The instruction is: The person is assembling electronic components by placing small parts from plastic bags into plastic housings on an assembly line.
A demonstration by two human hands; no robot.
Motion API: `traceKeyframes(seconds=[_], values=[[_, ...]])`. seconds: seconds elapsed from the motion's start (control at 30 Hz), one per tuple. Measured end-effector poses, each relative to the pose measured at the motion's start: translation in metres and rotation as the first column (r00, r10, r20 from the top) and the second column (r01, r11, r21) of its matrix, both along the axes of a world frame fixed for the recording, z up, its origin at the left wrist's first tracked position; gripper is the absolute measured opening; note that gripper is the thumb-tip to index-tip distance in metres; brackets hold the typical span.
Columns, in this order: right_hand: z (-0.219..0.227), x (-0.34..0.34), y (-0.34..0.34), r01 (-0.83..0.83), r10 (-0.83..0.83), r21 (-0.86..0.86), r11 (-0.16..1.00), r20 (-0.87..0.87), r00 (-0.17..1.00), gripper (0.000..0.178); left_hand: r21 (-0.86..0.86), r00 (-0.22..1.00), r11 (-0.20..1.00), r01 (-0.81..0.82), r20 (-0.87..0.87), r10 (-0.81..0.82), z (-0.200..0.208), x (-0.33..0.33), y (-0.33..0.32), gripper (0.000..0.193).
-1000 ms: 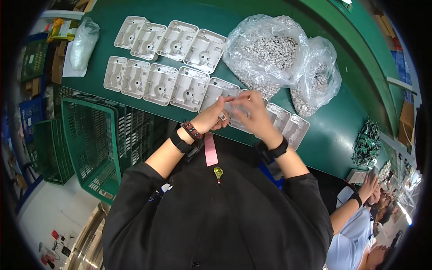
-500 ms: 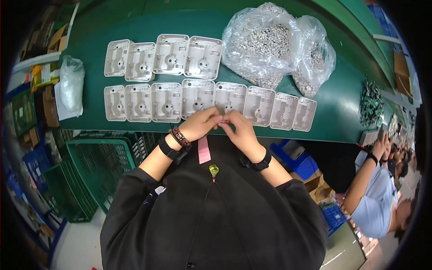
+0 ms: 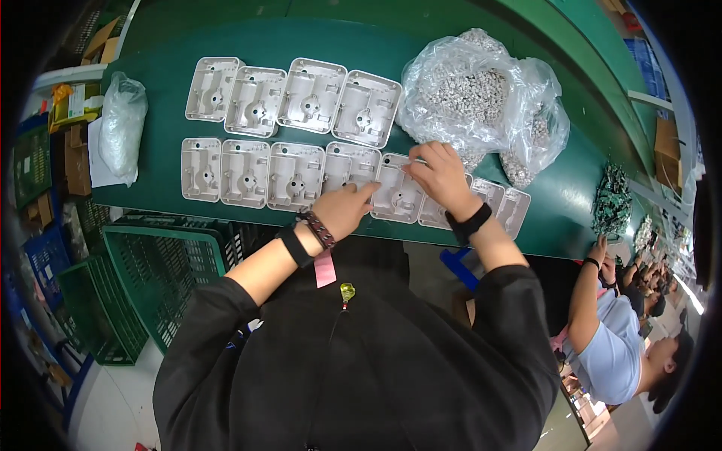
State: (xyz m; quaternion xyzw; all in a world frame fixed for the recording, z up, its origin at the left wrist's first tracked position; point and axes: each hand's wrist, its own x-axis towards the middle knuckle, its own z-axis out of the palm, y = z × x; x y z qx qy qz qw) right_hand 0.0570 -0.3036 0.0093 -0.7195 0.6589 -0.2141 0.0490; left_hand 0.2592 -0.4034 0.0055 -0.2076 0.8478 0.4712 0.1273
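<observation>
My right hand (image 3: 442, 179) is closed in a pinch above a light grey plastic housing (image 3: 391, 197) in the near row. A tiny pale piece seems to be at its fingertips, too small to name. My left hand (image 3: 344, 212) rests by that housing's left wall, index finger stretched out and thumb apart; its other fingers are partly hidden. It covers the near part of the neighbouring housing (image 3: 353, 158). Each housing is an open shallow box with a round boss and holes inside.
Several similar housings (image 3: 312, 94) form a far row. Clear plastic bags (image 3: 466, 90) of small silvery parts stand at the back right. A wrapped clear bag (image 3: 122, 135) lies at the left. Green crates (image 3: 165, 259) stand below the table edge. A person (image 3: 609, 331) works at the right.
My hands were together at the table edge and have parted. The right has moved up and right over a housing; the left stays lower, beside it. The whole view has shifted slightly.
</observation>
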Motion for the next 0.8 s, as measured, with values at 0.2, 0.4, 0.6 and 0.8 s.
traceKeyframes(seconds=[0.2,0.4,0.6,0.8], values=[[-0.039,-0.018,-0.029,-0.285,0.291,0.116,0.952,-0.043,0.956,0.007,-0.222,0.99,0.971,0.09,0.13,-0.062,-0.015,-0.011,0.021,0.028],[-0.045,-0.016,-0.026,-0.321,0.335,0.167,0.932,-0.062,0.94,0.012,-0.193,1.0,0.981,-0.011,0.026,0.016,-0.02,-0.008,0.019,0.023],[-0.02,-0.01,-0.02,-0.192,0.185,0.103,0.976,0.075,0.98,0.018,0.734,0.869,0.496,-0.464,0.27,0.415,-0.017,-0.005,-0.008,0.031],[0.027,0.088,-0.036,0.125,-0.168,0.116,0.985,0.527,0.833,0.024,0.926,0.77,-0.224,-0.305,0.378,0.514,-0.01,-0.003,-0.043,0.037]])
